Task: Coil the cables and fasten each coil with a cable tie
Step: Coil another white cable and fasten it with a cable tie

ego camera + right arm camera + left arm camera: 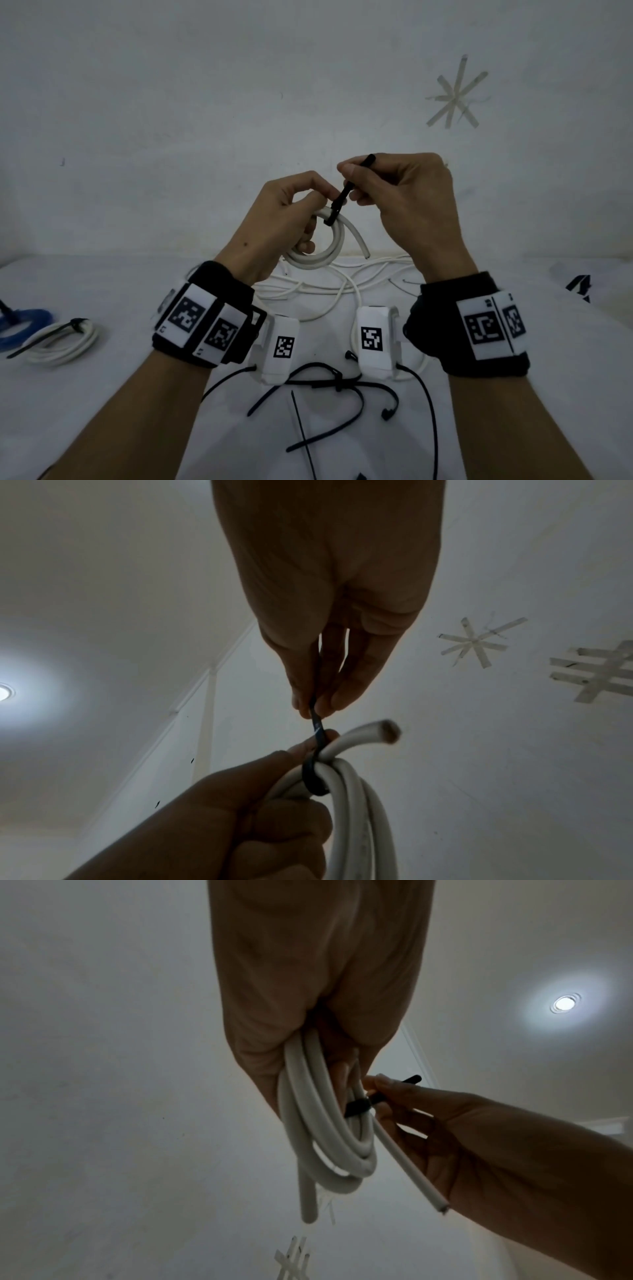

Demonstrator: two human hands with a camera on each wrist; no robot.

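White cable coil (318, 246) sits gripped in the left hand (274, 219) while the right hand (404, 202) pinches the black cable tie (337, 205). A steady pull along the strap, coil held firm, should cinch it best.

No words, brand names or numbers can be read anywhere in these views. The only signs are black-and-white square coded markers (187, 314) printed on white plates on the wristbands of both arms, with further ones (284, 347) on the small white camera housings below the wrists; their patterns are not legible as text. On the wall, strips of pale tape form an asterisk shape (455, 94), seen in the head view and in the right wrist view (474, 642), and beside it in the right wrist view a grid like a hash sign (596, 674). A dark mark at the right edge of the bench (579, 286) is too blurred to read.
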